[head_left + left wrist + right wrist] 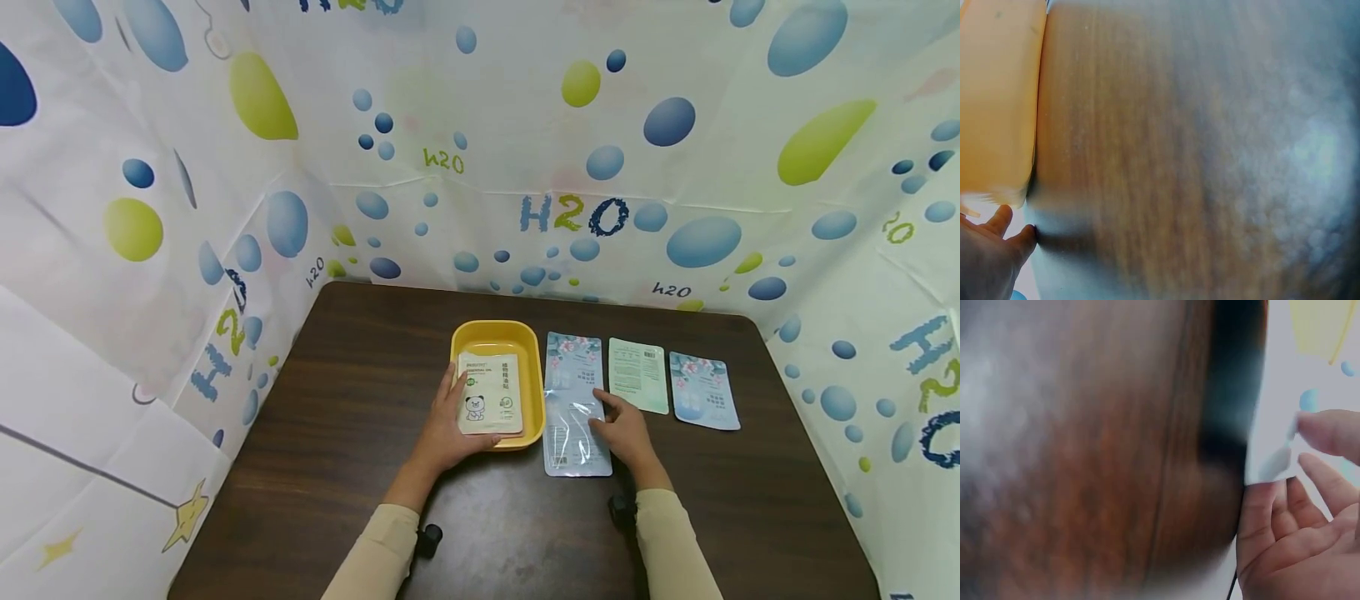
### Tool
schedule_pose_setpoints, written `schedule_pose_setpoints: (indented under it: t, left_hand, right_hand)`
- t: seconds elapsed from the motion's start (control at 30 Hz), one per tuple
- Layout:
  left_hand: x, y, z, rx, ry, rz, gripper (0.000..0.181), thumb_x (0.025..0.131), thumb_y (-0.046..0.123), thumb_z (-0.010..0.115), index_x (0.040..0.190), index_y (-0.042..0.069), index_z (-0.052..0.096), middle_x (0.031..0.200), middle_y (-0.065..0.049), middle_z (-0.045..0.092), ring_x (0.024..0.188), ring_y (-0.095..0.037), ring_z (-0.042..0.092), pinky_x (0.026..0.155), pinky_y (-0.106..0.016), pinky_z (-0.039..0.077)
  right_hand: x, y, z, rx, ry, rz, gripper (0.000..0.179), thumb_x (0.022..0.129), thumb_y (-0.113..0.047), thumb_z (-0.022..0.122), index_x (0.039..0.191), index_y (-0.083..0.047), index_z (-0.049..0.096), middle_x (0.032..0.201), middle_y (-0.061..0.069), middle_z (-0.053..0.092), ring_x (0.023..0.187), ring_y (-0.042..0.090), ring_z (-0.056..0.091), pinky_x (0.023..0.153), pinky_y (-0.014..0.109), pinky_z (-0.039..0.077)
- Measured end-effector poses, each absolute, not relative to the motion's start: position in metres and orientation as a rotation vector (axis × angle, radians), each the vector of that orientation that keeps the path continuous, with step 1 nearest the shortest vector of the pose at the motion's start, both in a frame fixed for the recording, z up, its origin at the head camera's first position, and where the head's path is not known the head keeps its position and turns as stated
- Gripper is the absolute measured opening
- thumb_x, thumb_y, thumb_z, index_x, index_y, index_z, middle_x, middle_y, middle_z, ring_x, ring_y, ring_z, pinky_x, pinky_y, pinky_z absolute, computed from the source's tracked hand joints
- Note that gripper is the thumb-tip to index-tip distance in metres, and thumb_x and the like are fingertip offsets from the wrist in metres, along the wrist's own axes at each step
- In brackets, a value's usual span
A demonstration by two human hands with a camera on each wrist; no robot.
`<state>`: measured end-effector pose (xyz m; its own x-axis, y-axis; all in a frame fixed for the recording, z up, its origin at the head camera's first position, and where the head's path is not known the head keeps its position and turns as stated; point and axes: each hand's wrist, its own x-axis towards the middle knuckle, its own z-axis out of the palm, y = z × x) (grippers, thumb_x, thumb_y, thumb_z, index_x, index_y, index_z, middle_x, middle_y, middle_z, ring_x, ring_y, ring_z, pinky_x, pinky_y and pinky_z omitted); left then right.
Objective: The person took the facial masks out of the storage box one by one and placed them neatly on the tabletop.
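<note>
A cream sachet [490,392] printed with a bear and Chinese characters lies in a yellow plastic tray [534,375]. My left hand [450,427] reaches over the tray's left and near sides, fingers extended along the sachet's left edge and thumb across its near right corner. The left wrist view catches the tray's side [997,100] beside two fingertips. Just right of the tray lies a long blue flowered pouch [573,417]. My right hand [624,429] pinches its right edge; a pale corner [1275,465] shows between thumb and fingers in the right wrist view.
A pale green printed sachet [637,375] and a smaller blue flowered sachet [703,390] lie farther right on the dark wooden table [360,367]. A white cloth [510,125] with blue and green dots hangs behind and at both sides.
</note>
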<state>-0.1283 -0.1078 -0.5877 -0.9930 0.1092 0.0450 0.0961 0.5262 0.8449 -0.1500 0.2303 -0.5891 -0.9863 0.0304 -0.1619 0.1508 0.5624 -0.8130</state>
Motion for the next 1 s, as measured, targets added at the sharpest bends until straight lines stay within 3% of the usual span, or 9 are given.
schedule_pose_setpoints:
  t: [0.07, 0.13, 0.27, 0.7, 1.0]
  left_hand:
    - [-0.129, -0.108, -0.588, 0.189, 2.734, 1.512, 0.128, 0.06, 0.057, 0.093, 0.163, 0.021, 0.026, 0.172, 0.017, -0.001, 0.157, -0.032, 0.021, 0.119, -0.062, 0.03]
    - [-0.129, -0.108, -0.588, 0.187, 2.736, 1.507, 0.128, 0.061, 0.057, 0.093, 0.163, 0.021, 0.026, 0.172, 0.017, -0.001, 0.157, -0.031, 0.021, 0.119, -0.061, 0.031]
    - [-0.128, -0.108, -0.589, 0.178, 2.727, 1.514, 0.126, 0.061, 0.055, 0.093, 0.163, 0.021, 0.027, 0.171, 0.019, -0.001, 0.157, -0.031, 0.023, 0.119, -0.062, 0.031]
    - [-0.129, -0.108, -0.59, 0.233, 2.766, 1.515, 0.125, 0.061, 0.054, 0.093, 0.162, 0.016, 0.029, 0.174, 0.006, 0.005, 0.155, -0.036, 0.024, 0.116, -0.064, 0.033]
    - [-0.13, -0.108, -0.591, 0.238, 2.782, 1.495, 0.125, 0.061, 0.054, 0.093, 0.162, 0.016, 0.029, 0.174, 0.006, 0.005, 0.155, -0.036, 0.026, 0.116, -0.062, 0.034]
  right_hand:
    - [-0.149, 0.23, -0.591, 0.127, 2.704, -1.355, 0.059, 0.089, -0.007, 0.072, 0.146, -0.003, 0.055, 0.093, 0.016, 0.063, 0.075, 0.022, 0.055, 0.066, 0.032, 0.047]
    - [-0.148, 0.229, -0.592, 0.073, 2.754, -1.309, 0.058, 0.088, -0.007, 0.071, 0.144, 0.0, 0.056, 0.12, 0.023, 0.063, 0.095, 0.033, 0.062, 0.082, 0.041, 0.053]
    - [-0.145, 0.227, -0.592, -0.028, 2.856, -1.175, 0.057, 0.085, -0.008, 0.071, 0.139, 0.005, 0.059, 0.142, 0.029, 0.054, 0.128, 0.046, 0.055, 0.107, 0.059, 0.045]
    - [-0.136, 0.22, -0.592, 0.03, 2.86, -1.158, 0.055, 0.084, -0.01, 0.072, 0.136, 0.004, 0.061, 0.142, 0.026, 0.049, 0.132, 0.045, 0.048, 0.113, 0.061, 0.039]
    - [-0.134, 0.219, -0.59, 0.053, 2.851, -1.211, 0.056, 0.084, -0.01, 0.072, 0.137, 0.004, 0.06, 0.144, 0.027, 0.047, 0.133, 0.046, 0.047, 0.113, 0.061, 0.039]
